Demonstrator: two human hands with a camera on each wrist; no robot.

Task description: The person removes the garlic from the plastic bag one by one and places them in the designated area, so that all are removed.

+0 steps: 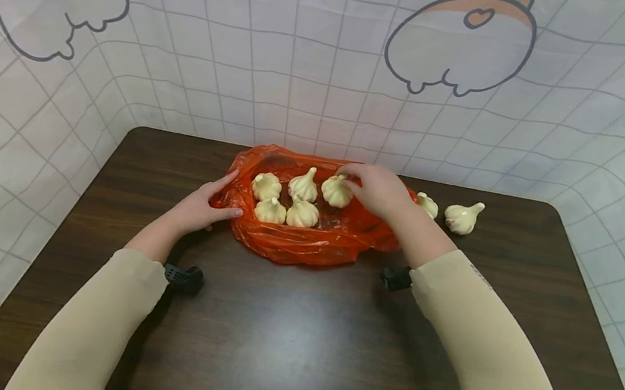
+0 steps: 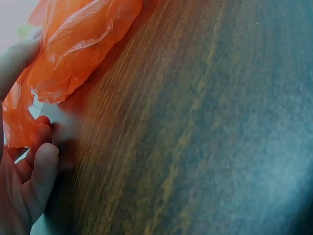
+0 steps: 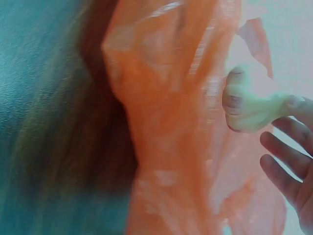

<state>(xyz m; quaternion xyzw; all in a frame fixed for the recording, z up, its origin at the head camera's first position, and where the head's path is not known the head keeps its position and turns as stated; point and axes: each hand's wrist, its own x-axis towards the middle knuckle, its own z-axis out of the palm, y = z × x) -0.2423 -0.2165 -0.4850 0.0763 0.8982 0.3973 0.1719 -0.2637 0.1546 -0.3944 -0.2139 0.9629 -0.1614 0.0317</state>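
Observation:
A crumpled orange-red plastic bag (image 1: 293, 246) lies open on the dark table, with several pale garlic bulbs (image 1: 302, 214) inside it. My right hand (image 1: 380, 190) pinches one garlic bulb (image 1: 336, 191) by its stem over the bag's right part. In the right wrist view, thumb and fingertips meet at the stem of that bulb (image 3: 252, 105), while the other fingers are spread apart. At the bag's left side my left hand (image 1: 198, 207) is spread, its thumb reaching over the rim and its fingers along the outer plastic (image 2: 83, 44).
Right of the bag, one garlic bulb (image 1: 427, 205) is partly hidden behind my right forearm. Another garlic bulb (image 1: 462, 218) lies farther right on the wooden table (image 1: 291, 340). A white gridded curtain (image 1: 321, 55) with cartoon prints rises behind the table and along its sides.

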